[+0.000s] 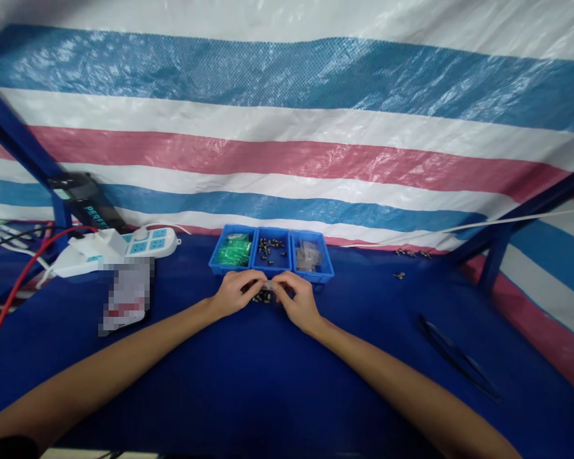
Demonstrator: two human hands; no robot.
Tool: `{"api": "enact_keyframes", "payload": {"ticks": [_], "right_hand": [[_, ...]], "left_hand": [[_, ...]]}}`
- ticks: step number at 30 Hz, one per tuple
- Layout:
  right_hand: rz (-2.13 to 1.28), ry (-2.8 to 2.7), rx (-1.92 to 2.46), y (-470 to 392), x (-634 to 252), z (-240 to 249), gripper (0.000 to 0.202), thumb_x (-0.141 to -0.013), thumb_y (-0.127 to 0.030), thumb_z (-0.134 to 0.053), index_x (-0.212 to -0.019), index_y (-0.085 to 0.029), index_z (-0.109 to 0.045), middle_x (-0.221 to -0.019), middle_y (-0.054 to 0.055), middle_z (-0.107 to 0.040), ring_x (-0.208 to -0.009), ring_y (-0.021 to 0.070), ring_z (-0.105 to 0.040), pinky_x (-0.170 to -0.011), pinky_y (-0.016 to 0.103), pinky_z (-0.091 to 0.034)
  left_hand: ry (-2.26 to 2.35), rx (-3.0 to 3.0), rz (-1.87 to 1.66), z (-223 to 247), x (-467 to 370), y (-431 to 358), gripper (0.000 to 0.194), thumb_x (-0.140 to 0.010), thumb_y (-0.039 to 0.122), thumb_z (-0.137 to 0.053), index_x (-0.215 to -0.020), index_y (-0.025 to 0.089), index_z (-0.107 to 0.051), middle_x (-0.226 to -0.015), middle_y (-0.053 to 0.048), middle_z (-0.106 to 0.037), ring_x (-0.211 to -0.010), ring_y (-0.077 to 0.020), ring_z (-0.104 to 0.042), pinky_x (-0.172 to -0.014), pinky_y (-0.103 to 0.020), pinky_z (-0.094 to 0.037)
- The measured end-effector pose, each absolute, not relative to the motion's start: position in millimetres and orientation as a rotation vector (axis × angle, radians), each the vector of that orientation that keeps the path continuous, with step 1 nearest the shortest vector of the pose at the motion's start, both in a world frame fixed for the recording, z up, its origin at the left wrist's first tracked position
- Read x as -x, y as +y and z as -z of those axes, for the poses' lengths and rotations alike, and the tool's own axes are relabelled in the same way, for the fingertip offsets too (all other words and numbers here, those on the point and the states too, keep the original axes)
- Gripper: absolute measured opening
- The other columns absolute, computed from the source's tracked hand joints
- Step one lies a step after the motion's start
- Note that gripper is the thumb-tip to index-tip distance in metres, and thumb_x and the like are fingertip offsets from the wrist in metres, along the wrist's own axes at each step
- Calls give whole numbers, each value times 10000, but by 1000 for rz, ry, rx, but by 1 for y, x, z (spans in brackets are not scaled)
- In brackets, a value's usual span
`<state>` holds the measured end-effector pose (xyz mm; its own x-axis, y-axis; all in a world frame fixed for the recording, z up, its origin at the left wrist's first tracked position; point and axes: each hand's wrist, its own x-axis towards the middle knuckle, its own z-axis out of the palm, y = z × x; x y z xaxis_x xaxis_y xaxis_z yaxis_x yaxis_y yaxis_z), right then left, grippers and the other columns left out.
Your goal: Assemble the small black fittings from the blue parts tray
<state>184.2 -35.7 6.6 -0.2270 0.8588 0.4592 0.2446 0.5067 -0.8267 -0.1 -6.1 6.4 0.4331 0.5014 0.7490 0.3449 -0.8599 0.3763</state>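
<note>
My left hand and my right hand meet in front of the bins, each with fingers pinched. Between their fingertips is a small clear plastic bag, partly covered by the fingers. Just beneath it lies a small heap of dark screws on the blue table. Behind the hands stand three joined blue bins. Green plastic packets fill the left bin. More loose screws lie in the middle bin. Clear plastic bags are in the right bin.
On the left are a white power strip, a phone-like blurred object, a red cable and a black bottle. Small metal parts and a dark strap-like item lie at right. Striped sheeting hangs behind.
</note>
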Motion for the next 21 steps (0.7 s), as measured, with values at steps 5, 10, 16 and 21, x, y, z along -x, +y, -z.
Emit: {"api": "enact_keyframes", "payload": {"ticks": [5, 10, 16, 21], "right_hand": [[-840, -1643, 898, -37, -184, -3, 138, -898, -298, -516, -888, -184, -592, -690, -5, -559, -531, 100, -533, -543, 235, -456], [-743, -1661, 901, -37, -186, -1, 163, -893, -297, -522, -860, -184, -636, -764, 30, -599, -591, 116, -558, -577, 255, -482], [-759, -1609, 904, -36, -186, -1, 196, -892, -329, -518, -878, -186, -652, -793, 40, -620, -552, 112, -556, -556, 266, -492], [-756, -1591, 904, -37, -186, -2, 183, -891, -309, -524, -877, -188, -660, -822, 43, -626, -546, 106, -553, -559, 265, -488]], "left_hand": [[691, -2487, -1422, -4, 2, -4, 117, -872, 122, -514, -904, 138, -626, -828, -59, -686, -762, -129, -660, -686, -212, -542], [626, -2459, -1415, -8, 2, -5, 133, -857, 112, -520, -906, 131, -641, -839, -73, -689, -790, -143, -666, -719, -246, -559], [596, -2458, -1441, -11, 2, -6, 168, -861, 105, -507, -907, 145, -664, -872, -78, -698, -822, -149, -674, -721, -256, -569], [598, -2434, -1351, -13, 4, -7, 160, -864, 142, -528, -965, 133, -652, -914, -95, -694, -868, -171, -670, -773, -289, -564]]}}
